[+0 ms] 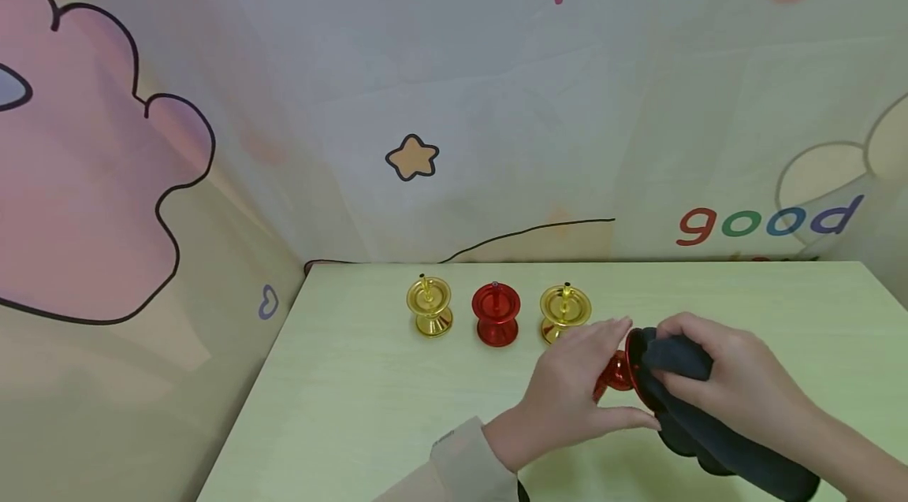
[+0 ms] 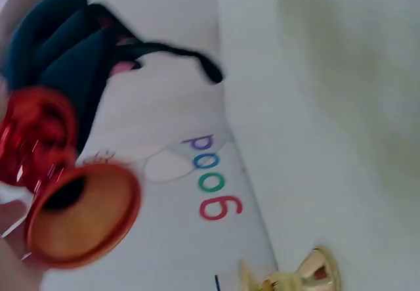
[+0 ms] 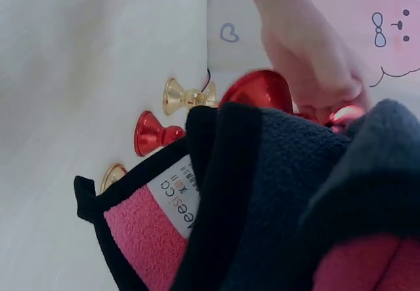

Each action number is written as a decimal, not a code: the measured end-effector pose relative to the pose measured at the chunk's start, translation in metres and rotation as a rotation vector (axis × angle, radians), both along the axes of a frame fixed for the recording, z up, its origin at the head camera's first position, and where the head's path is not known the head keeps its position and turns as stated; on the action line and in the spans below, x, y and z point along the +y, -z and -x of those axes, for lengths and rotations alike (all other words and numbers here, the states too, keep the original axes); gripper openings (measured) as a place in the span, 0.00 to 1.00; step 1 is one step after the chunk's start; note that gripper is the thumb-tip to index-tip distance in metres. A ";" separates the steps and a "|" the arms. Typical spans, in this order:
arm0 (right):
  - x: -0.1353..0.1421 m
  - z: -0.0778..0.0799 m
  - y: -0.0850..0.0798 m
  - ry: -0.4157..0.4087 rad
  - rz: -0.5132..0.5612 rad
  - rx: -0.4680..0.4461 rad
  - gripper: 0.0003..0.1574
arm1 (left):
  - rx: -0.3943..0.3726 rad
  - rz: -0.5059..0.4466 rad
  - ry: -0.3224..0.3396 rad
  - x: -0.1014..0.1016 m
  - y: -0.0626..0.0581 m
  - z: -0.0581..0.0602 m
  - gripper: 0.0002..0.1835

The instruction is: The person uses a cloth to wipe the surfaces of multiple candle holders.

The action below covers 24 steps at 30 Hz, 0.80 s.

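Observation:
My left hand (image 1: 563, 388) grips a shiny red oil lamp (image 1: 619, 373), tilted on its side above the table. Its hollow flared foot (image 2: 88, 215) faces the left wrist camera. A dark blue towel (image 1: 752, 435), bunched up in my right hand (image 1: 741, 368), covers the lamp's dish. In the right wrist view the cloth (image 3: 289, 153) shows a pink side, a black border and a white label. The inside of the dish is hidden behind the towel. Beyond my left hand stands a gold lamp (image 1: 565, 305), partly covered by that hand.
Along the back of the pale green table (image 1: 340, 399) stand another gold lamp (image 1: 429, 305) and a second red lamp (image 1: 496, 314), both upright. A printed cloth backdrop (image 1: 482, 132) rises behind the table's far edge and along its left side.

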State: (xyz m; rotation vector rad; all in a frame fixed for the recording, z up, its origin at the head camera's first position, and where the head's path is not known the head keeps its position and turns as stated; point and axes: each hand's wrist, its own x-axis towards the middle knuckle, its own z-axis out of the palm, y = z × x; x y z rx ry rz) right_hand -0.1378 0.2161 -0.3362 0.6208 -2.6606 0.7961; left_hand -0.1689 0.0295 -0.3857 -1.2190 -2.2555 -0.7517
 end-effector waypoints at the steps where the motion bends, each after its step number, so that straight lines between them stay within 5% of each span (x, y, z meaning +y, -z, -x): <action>1: 0.000 -0.001 0.001 -0.025 -0.004 0.020 0.25 | -0.117 0.029 0.035 -0.003 -0.005 0.003 0.51; 5: -0.001 -0.002 0.003 -0.133 -0.012 0.127 0.30 | -0.518 0.153 0.144 -0.009 -0.020 0.014 0.47; 8: -0.003 -0.001 0.003 -0.156 -0.007 0.168 0.31 | -0.648 0.171 0.174 -0.010 -0.024 0.016 0.42; 11: -0.005 0.000 0.003 -0.119 0.004 0.149 0.29 | -0.548 0.112 0.129 -0.006 -0.021 0.012 0.41; 15: -0.006 0.003 0.001 -0.031 0.040 0.060 0.25 | -0.171 0.051 -0.031 0.001 -0.011 0.002 0.43; 18: -0.006 0.004 0.001 0.000 0.060 0.017 0.23 | 0.005 0.012 -0.116 0.005 -0.003 -0.004 0.45; 21: -0.006 0.004 0.002 -0.023 0.048 0.030 0.23 | 0.004 -0.004 -0.098 0.003 0.001 -0.005 0.47; 24: -0.005 0.005 0.004 -0.089 0.011 0.120 0.26 | -0.128 0.048 -0.018 -0.003 -0.002 0.000 0.48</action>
